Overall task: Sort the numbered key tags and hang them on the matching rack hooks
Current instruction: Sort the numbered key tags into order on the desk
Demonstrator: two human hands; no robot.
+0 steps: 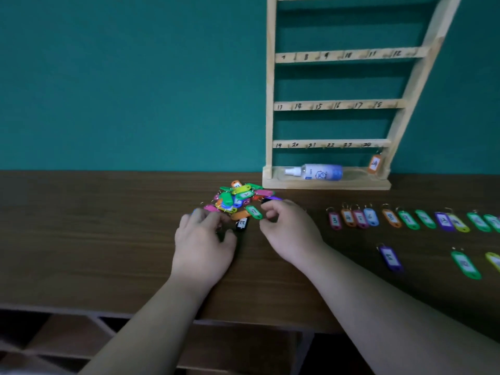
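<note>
Curled at the pile's near left edge, our left hand (203, 239); we cannot tell its hold. Tag pile (236, 198), centre of table (81, 239). Our right hand (289, 231), fingers curled, tips at green tag (254, 212); pinch uncertain. Rack (270, 104), far right, orange tag (374, 164) hung. Sorted tags (371, 217), right.

Tag pile (238, 200) on table (94, 234) left of rack (332, 104), sorted row (405, 219) right — bottle (315, 172) in rack's base, both hands before pile.
</note>
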